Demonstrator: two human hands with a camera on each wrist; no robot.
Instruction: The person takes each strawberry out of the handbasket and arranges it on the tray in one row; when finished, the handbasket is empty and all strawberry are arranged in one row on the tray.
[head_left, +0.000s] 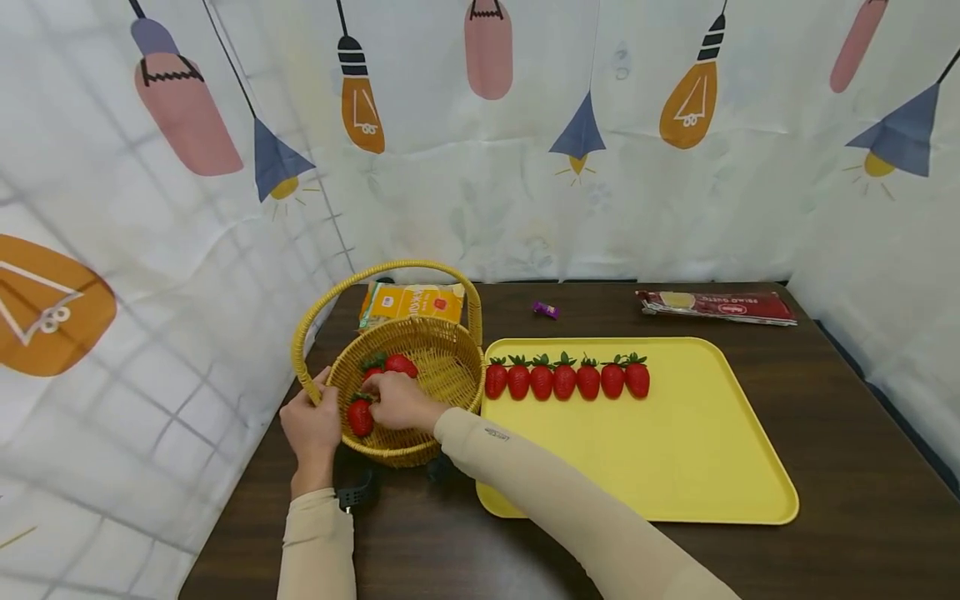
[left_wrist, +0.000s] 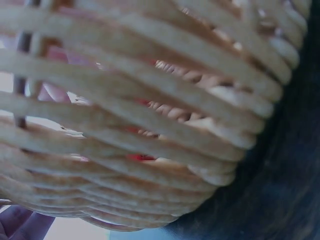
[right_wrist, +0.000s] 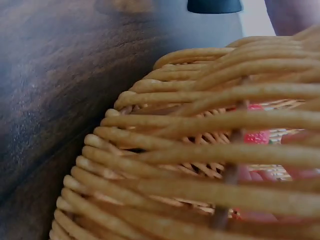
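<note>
1. Fingers of our right hand (head_left: 401, 402) are bent downward inside the basket (head_left: 450, 371), with their tips at the leafy top of a strawberry (head_left: 361, 418); we cannot tell whether they pinch it or only touch it.
2. Our left hand (head_left: 311, 425) grips the basket at its left side, where the tall arched handle (head_left: 382, 265) meets the rim.
3. Two more strawberries (head_left: 401, 365) lie inside the basket, just beyond our right hand; one partly covers the other.
4. Up close, the left wrist view gives us the basket's weave (left_wrist: 125, 110) with scraps of red in the gaps; through the strands in the right wrist view we make out red fruit and a little of the fingers, mostly hidden.
5. Pale beige sleeves cover our arms, and the right sleeve (head_left: 540, 479) crosses the near left corner of a yellow tray (head_left: 675, 467), which sits just right of the basket.
6. On that tray we see seven strawberries (head_left: 564, 382) side by side in one row near the far edge, leaves pointing away from us.
7. Behind the basket lies a yellow and orange packet (head_left: 412, 302); beyond the tray are a small purple sweet (head_left: 546, 310) and, farther right, a red packet (head_left: 720, 307).
8. Everything rests on a dark brown table (head_left: 450, 550), before a pale cloth (head_left: 487, 208) printed with lamps and bulbs.
</note>
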